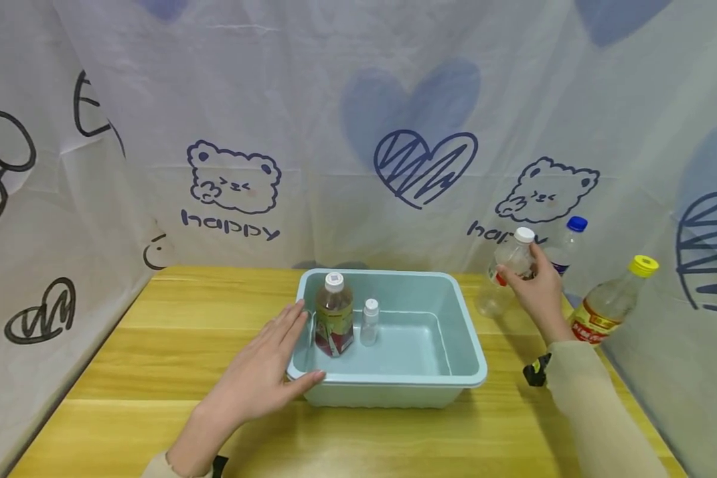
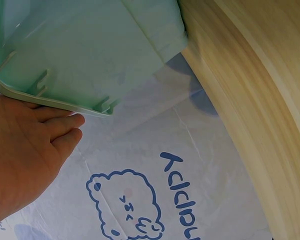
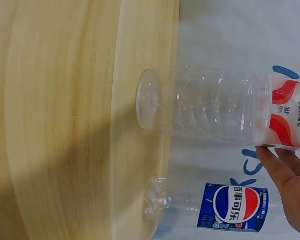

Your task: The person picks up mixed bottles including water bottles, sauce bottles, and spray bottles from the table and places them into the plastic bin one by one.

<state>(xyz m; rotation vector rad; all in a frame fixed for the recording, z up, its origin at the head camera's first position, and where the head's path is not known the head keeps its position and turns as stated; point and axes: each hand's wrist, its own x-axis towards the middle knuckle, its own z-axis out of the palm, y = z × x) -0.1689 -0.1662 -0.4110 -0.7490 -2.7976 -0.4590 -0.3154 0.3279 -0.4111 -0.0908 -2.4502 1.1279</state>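
I see the left hand (image 1: 257,375), fingers straight, thumb apart, touching the tub (image 1: 388,394) at its left | inside stand a tea bottle (image 1: 334,323) and small bottle (image 1: 370,330) | right hand (image 1: 540,290) beyond, fingers clamped on the clear bottle (image 3: 217,106), right of the tub | blue-capped bottle (image 3: 235,207) just behind

Right of the tub (image 1: 394,379), the right hand (image 1: 538,289) is covering part of the red-labelled bottle (image 1: 504,265) and of the blue-capped bottle (image 1: 560,252); the right wrist view is cutting off the red-labelled bottle's top. Farther right of the tub, the right sleeve (image 1: 597,405) is hiding the yellow-capped bottle (image 1: 611,304) at its lower end. Inside the tub, the brown bottle (image 1: 334,318)'s cap mark is showing too small to read.
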